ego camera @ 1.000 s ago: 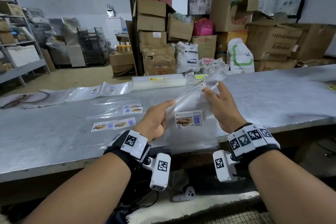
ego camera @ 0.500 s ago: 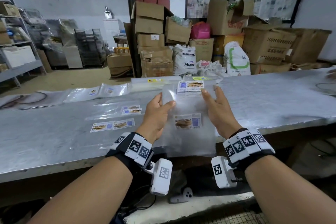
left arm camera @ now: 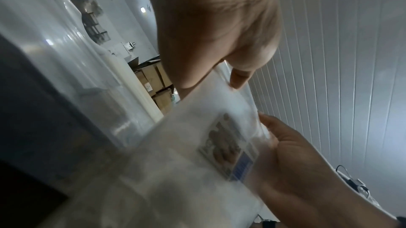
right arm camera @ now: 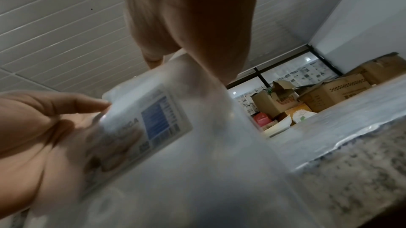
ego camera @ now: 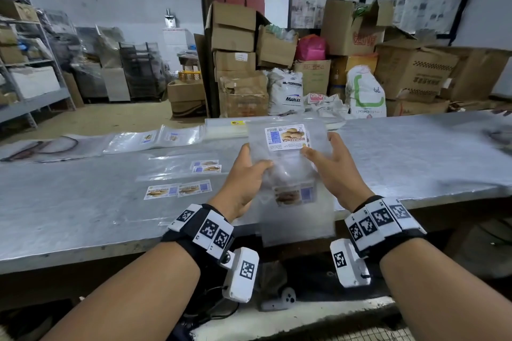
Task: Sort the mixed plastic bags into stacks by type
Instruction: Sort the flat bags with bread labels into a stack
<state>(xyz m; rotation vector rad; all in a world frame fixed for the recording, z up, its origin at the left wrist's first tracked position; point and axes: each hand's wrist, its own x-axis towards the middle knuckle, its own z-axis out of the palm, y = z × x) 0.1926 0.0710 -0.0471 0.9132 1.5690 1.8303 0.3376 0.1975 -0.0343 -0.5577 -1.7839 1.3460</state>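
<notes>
Head view: left hand [ego camera: 243, 180] and right hand [ego camera: 332, 171] pinch clear bag [ego camera: 288, 163] edges — keep taut, check label [ego camera: 286, 137], drop on matching stack [ego camera: 178, 190].

Counter [ego camera: 83, 219]: labelled bags [ego camera: 177, 189] lie left of centre, bag stack [ego camera: 225, 126] along far edge; right half bare.
</notes>
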